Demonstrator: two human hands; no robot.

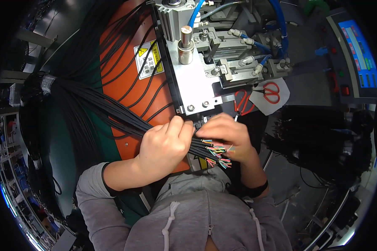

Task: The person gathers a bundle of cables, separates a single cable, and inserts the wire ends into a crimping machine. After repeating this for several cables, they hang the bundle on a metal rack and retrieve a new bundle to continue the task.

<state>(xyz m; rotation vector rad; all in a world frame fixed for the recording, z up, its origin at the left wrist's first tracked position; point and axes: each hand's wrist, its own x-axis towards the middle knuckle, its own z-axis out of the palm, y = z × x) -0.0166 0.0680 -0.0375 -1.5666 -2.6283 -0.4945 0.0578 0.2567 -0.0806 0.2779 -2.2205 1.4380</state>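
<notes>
Factory workstation for cable assembly

A metal pneumatic machine [205, 62] with blue air hoses [276, 16] stands on an orange bench top [125, 83]; thick bundles of black cables [83, 100] fan across it, a control panel with a lit screen [358, 54] sits at the right, and red-handled scissors [272, 92] lie beside the machine.

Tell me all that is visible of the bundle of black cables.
The bundle of black cables holds many thin, rubbery-looking black leads, bound with pale tape at the far left. It fans across the orange panel. The left hand grips it; the right hand touches its stripped ends, where thin coloured wires stick out.
</notes>
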